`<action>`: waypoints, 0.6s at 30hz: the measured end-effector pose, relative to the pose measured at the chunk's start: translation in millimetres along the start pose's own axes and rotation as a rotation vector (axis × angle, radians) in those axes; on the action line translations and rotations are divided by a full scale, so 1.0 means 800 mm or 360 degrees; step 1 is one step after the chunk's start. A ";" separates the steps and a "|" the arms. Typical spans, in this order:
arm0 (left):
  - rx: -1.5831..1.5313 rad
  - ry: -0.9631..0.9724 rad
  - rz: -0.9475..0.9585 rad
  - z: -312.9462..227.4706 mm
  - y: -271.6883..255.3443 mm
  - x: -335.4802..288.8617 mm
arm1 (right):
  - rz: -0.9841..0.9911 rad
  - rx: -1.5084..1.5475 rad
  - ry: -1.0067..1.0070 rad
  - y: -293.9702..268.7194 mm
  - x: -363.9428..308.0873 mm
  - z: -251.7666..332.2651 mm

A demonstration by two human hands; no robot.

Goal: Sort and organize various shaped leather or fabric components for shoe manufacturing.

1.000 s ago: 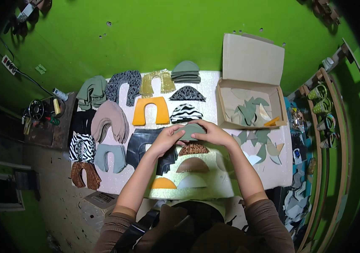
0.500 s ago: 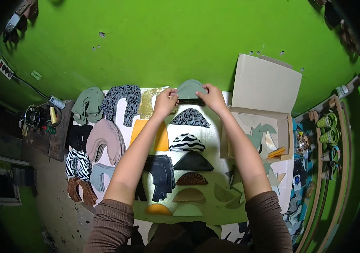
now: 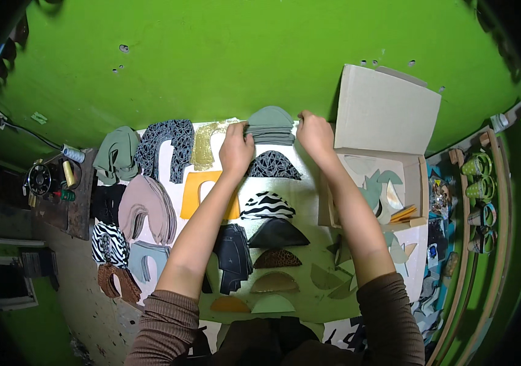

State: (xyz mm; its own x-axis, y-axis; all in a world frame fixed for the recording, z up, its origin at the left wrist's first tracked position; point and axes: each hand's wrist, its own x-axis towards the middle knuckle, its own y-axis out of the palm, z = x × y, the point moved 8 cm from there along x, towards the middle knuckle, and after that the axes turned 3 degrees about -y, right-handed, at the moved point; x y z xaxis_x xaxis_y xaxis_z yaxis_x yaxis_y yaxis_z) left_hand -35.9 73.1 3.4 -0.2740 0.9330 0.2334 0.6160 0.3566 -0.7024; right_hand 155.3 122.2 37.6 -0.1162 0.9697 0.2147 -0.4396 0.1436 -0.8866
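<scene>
A stack of dark green half-moon pieces (image 3: pixel 271 125) lies at the far edge of the table, below the green wall. At its left edge is my left hand (image 3: pixel 235 151), fingers bent, with thumb and fingertips by the layered edges. My right hand (image 3: pixel 315 137) hovers just off the stack's right end, thumb and finger slightly apart and nothing between them; its other fingers are partly hidden. Directly below the stack sits a dark half-moon pile with a line pattern (image 3: pixel 274 166). A zebra-striped half-moon (image 3: pixel 268 206) and a black one (image 3: pixel 279 233) follow nearer to me.
Arch-shaped stacks fill the left side, among them a pink one (image 3: pixel 147 207) and an orange one (image 3: pixel 196 190). On the right stands an open cardboard box (image 3: pixel 388 110) with scraps inside. A rack with green sandals (image 3: pixel 477 165) is farther right; a small worktable (image 3: pixel 65 210) is far left.
The green half-moons, raised between both hands before, now rest as a stack. My right hand has let go and shifted right; my left has moved to the left edge.
</scene>
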 end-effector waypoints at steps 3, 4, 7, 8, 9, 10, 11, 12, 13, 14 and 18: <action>-0.0119 0.0084 0.0070 -0.013 -0.003 -0.024 | 0.0190 0.0022 0.0035 -0.011 -0.031 -0.010; -0.0150 0.0099 0.0075 -0.019 -0.004 -0.031 | 0.0147 0.0125 -0.0018 -0.020 -0.041 -0.010; -0.0221 0.0191 0.0142 -0.047 -0.011 -0.053 | 0.0063 0.0245 -0.0122 -0.052 -0.071 -0.009; -0.0230 0.0246 0.0137 -0.060 -0.013 -0.058 | 0.0012 0.0363 -0.0140 -0.063 -0.079 -0.013; -0.0235 0.0263 0.0137 -0.070 -0.015 -0.063 | -0.0038 0.0481 -0.0159 -0.075 -0.086 -0.017; -0.0248 0.0311 0.0164 -0.082 -0.014 -0.068 | -0.0054 0.0478 -0.0156 -0.085 -0.092 -0.024; -0.0260 0.0356 0.0194 -0.096 -0.013 -0.074 | -0.0055 0.0504 -0.0090 -0.096 -0.099 -0.034; -0.0277 0.0342 0.0244 -0.106 -0.010 -0.079 | -0.0054 0.0532 -0.0024 -0.105 -0.105 -0.046; -0.0279 0.0352 0.0248 -0.119 -0.007 -0.085 | -0.0063 0.0530 -0.0018 -0.112 -0.109 -0.062; -0.0279 0.0381 0.0273 -0.133 -0.002 -0.091 | -0.0052 0.0535 0.0023 -0.118 -0.111 -0.082; -0.0270 0.0442 0.0353 -0.181 0.028 -0.116 | 0.0077 0.0378 0.0051 -0.129 -0.127 -0.151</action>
State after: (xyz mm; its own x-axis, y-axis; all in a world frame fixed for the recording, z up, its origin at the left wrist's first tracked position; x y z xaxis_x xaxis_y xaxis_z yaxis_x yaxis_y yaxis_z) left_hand 110.2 1.7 63.1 0.0751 0.9577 0.2778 0.7577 0.1264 -0.6403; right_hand 319.7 32.4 57.7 -0.1157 0.9807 0.1578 -0.6318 0.0500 -0.7735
